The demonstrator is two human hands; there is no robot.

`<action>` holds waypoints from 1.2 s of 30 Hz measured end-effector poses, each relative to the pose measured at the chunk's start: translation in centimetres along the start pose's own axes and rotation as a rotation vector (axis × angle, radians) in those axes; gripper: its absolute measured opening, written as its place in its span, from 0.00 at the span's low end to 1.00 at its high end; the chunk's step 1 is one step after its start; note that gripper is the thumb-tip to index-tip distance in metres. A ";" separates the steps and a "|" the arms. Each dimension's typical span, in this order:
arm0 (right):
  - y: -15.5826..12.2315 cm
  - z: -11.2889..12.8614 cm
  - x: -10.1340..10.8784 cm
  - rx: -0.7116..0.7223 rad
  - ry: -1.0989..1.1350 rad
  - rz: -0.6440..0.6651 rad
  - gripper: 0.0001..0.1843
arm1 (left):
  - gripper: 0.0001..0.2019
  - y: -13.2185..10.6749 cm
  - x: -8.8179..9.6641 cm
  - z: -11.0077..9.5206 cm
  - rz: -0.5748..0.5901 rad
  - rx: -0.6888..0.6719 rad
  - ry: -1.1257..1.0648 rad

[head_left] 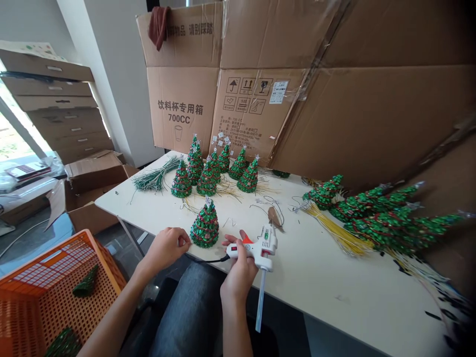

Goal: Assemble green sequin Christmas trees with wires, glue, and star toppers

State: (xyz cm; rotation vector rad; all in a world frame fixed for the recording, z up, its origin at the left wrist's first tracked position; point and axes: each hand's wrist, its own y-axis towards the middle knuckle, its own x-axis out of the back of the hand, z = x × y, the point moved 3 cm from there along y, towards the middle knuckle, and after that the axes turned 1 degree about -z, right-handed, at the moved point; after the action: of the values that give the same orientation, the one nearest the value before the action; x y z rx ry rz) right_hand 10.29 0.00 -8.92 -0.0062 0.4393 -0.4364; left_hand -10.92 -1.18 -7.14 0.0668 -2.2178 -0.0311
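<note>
A small green tinsel Christmas tree (205, 227) with red trim and a clear star on top stands upright at the table's near edge. Just left of its base is my left hand (167, 248), thumb and fingers closed in a pinch; what they hold, if anything, is too small to make out. My right hand (241, 272) grips a white hot glue gun (256, 250), right of the tree. A clear glue stick (261, 300) sticks out of the gun towards me, and a black cord runs left from its handle.
Several finished trees (207, 178) stand farther back on the white table (297, 282). Green wires (156, 176) lie left, yellow wires (338, 230) and more trees (394, 218) right. An orange crate (107, 263) with green cones stands lower left. Cardboard (182, 84) walls the back.
</note>
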 end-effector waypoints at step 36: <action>-1.7 -1.8 -1.6 -0.161 -0.044 0.276 0.31 | 0.32 3.3 -2.3 -0.7 -0.281 -0.229 -0.576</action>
State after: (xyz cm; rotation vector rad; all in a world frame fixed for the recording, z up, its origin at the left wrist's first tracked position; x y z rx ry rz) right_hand 7.51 -0.72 -9.73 -0.1101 0.4237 -0.1283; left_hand -9.14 2.28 -8.41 0.2703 -2.7424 -0.5157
